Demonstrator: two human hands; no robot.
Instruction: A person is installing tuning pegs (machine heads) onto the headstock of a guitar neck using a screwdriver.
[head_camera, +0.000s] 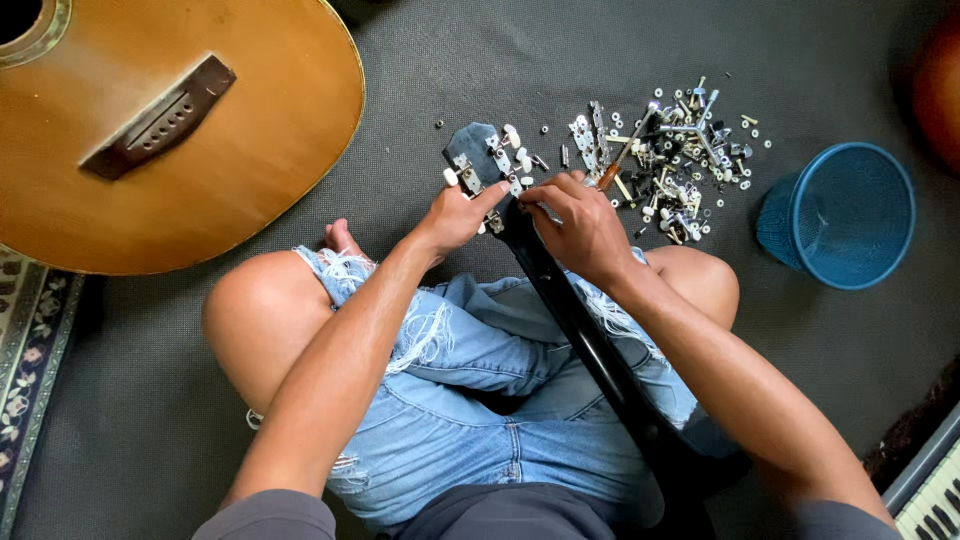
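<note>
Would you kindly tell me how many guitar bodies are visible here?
2: one acoustic guitar body lies top left; an orange-brown one's edge shows top right, mostly out of frame.

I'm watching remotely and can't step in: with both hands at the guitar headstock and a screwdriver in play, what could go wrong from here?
The screwdriver in the right hand might slip off the headstock and jab the left hand, whose finger lies right beside it.

The loose pile of small metal parts on the floor could scatter if bumped.

The neck only rests across the lap, so it may shift.
</note>
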